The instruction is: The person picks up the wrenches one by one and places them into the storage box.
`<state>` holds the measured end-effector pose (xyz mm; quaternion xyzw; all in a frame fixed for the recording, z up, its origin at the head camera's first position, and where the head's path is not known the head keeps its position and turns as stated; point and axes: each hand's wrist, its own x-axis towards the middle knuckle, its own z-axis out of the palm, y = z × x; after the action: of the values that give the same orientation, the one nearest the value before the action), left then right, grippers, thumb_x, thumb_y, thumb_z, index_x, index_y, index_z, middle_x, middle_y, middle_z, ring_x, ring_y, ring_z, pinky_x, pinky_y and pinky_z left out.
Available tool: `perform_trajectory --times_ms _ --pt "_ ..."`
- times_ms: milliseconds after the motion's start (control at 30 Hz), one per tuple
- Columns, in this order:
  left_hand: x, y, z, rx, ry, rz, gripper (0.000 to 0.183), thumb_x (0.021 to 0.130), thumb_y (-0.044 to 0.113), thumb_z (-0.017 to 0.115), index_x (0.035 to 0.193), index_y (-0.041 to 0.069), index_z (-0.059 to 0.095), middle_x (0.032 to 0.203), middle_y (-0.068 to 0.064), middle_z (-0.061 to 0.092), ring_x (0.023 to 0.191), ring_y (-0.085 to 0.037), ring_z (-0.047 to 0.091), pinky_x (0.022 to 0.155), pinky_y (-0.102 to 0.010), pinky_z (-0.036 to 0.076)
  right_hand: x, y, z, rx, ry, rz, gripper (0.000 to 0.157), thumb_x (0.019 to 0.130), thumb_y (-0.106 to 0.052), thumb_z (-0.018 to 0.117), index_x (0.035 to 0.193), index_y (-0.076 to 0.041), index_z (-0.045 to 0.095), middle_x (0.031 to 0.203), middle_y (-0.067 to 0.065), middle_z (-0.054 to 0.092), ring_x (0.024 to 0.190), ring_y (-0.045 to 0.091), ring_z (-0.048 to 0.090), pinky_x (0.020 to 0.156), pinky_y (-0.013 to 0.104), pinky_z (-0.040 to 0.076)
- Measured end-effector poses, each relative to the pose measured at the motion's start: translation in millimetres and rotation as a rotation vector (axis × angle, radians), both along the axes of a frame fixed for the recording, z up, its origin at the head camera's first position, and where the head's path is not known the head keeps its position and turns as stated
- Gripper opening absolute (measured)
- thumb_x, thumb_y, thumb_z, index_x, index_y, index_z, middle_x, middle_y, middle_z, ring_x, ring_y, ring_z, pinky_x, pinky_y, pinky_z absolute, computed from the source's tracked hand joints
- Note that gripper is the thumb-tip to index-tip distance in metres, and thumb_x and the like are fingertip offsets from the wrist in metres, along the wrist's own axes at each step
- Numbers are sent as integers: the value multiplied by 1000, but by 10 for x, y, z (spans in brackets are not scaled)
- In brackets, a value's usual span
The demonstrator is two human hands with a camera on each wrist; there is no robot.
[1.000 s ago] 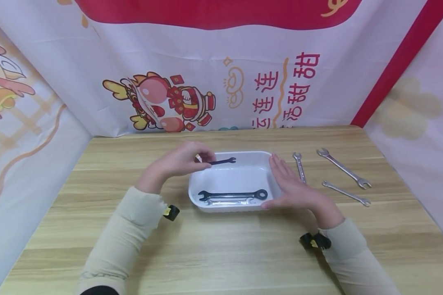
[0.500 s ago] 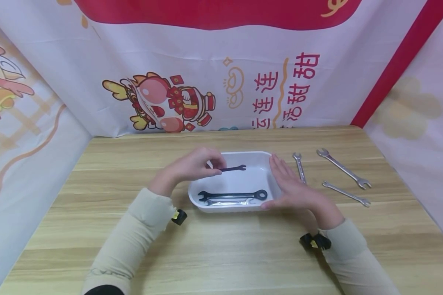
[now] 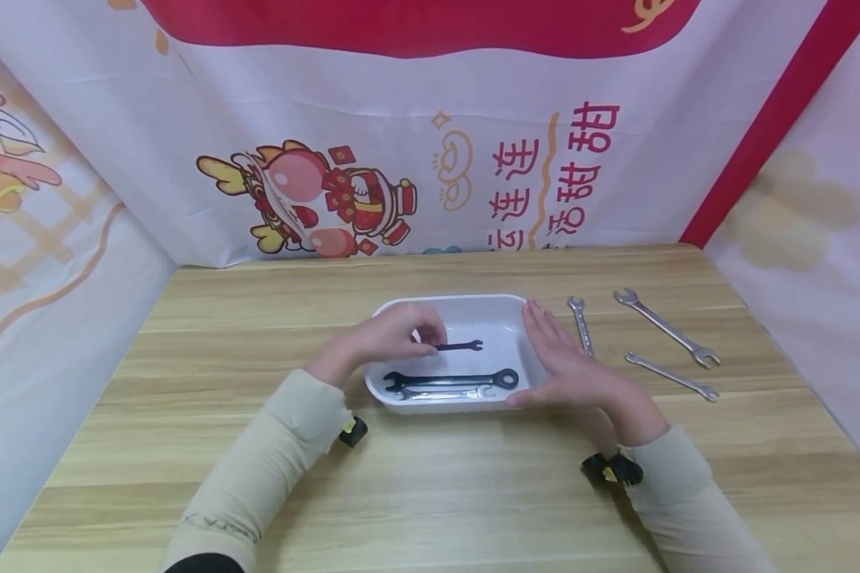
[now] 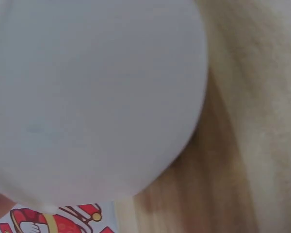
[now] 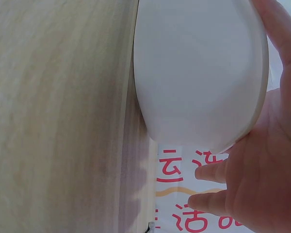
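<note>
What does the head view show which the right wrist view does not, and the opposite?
Only the head view: the left hand pinching a small dark wrench, plus the black wrench and silver wrench inside the white tray.
Only the right wrist view: the palm of the right hand and the tray's outer end wall beside it.
Both: right hand at the tray, wooden table, red characters on the backdrop.

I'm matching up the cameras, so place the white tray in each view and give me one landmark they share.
Head: the white tray sits just below and right of the picture's centre.
Left wrist: it fills most of the upper left.
Right wrist: upper part, centre to right, with the right hand along its right edge.
Shared landmark: the printed backdrop.
</note>
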<state>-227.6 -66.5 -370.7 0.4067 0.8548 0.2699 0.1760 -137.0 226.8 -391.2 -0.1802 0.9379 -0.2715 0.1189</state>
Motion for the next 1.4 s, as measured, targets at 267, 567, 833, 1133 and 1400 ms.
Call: perform_trajectory --times_ms 267,567,833,1133,1400 --pt "-25 33 -71 -30 -3 -26 17 89 8 72 105 15 73 101 2 72 94 -10 66 89 -27 56 -4 -11 12 -5 3 -2 139 70 -58 83 158 -7 -11 165 6 -21 154 37 -12 123 61 2" --pt "-42 59 -118 -71 -8 -46 14 88 11 72 101 17 73 99 4 71 93 -10 64 90 -28 54 3 -3 27 -15 4 -2 139 70 -62 81 158 -6 -11 165 8 -21 153 40 -11 122 63 3" --pt "-57 82 -155 -96 -26 -60 12 88 11 73 98 17 74 95 4 71 91 -11 63 88 -28 54 -2 -4 26 -17 5 -2 137 71 -59 82 158 -6 -11 166 9 -20 153 40 -11 121 65 4" --pt "-58 102 -193 -118 -47 -58 9 88 12 73 96 17 74 91 7 70 88 -10 62 87 -28 53 -4 -2 8 -20 7 -5 139 70 -58 83 158 -7 -11 166 9 -19 153 40 -10 121 64 4" --pt "-56 105 -226 -127 -60 -63 9 89 13 72 95 19 74 90 7 70 88 -11 62 87 -29 54 4 -5 1 -15 7 -3 139 70 -60 82 158 -8 -12 166 9 -19 153 41 -9 121 64 3"
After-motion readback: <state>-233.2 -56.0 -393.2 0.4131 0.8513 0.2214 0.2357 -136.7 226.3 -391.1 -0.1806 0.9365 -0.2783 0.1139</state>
